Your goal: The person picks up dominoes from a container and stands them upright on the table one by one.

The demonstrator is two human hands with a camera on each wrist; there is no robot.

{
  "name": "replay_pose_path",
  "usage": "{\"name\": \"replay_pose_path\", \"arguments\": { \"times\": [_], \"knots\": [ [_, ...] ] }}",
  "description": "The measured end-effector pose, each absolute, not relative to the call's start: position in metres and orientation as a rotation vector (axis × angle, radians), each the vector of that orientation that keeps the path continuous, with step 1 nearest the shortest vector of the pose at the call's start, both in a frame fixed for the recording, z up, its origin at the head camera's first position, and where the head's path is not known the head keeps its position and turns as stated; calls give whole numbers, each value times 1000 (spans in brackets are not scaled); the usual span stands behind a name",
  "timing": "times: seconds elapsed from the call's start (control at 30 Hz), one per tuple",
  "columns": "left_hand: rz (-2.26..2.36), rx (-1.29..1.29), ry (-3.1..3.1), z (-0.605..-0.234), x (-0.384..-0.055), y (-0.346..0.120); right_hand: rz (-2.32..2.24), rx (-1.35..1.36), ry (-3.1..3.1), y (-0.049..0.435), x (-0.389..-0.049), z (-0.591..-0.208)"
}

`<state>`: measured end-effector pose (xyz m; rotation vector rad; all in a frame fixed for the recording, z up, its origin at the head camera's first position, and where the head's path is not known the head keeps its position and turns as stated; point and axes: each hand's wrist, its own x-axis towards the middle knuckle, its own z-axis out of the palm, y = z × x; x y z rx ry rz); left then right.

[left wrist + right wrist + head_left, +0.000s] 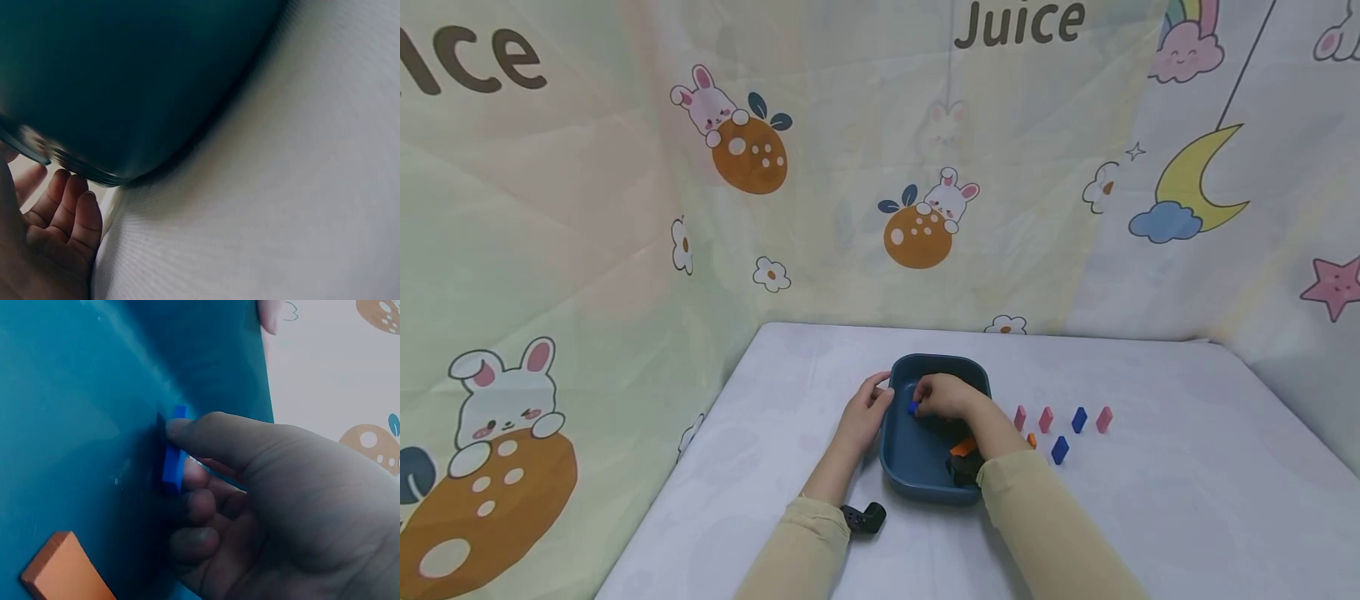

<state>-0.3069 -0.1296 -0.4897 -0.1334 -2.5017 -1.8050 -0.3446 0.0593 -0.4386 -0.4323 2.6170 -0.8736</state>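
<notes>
A dark blue rectangular tub (897,471) stands on the white table. Inside it, my right hand (947,396) pinches a small blue block (174,456) between thumb and fingers, close over the tub floor. At the tub's left side, my left hand (865,412) holds the rim, thumb at the edge and fingers against the outer wall, as the left wrist view shows from below. An orange block (65,569) lies on the tub floor nearer to me, partly hidden by the right arm in the head view.
To the right of the tub stand several small blocks: pink ones (1047,419), blue ones (1060,450), and an orange one (1032,441) partly behind the right forearm. A black wrist camera (867,518) sits at the left wrist. Printed cloth walls (850,300) close off the back and left.
</notes>
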Motion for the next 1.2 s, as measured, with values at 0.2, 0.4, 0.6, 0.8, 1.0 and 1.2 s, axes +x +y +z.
{"name": "replay_pose_path", "arguments": {
  "times": [0.2, 0.4, 0.6, 0.8, 1.0, 1.2],
  "knots": [
    [-1785, -144, -2510, -490, -307, -130, -968, -437, 2647, 62, -348, -431],
    [-1785, -149, -2507, -491, -307, -130, -1032, -459, 2661, 64, -347, -414],
    [-1792, -119, -2521, -491, -308, -130, -1112, -455, 2637, 67, -344, -399],
    [-1781, -101, -2529, -492, -309, -129, -1133, -492, 2648, 75, -340, -393],
    [-1762, -96, -2534, -492, -308, -129, -1144, -521, 2678, 89, -333, -394],
    [-1746, -91, -2538, -492, -309, -129, -1146, -535, 2720, 102, -325, -393]
  ]
}}
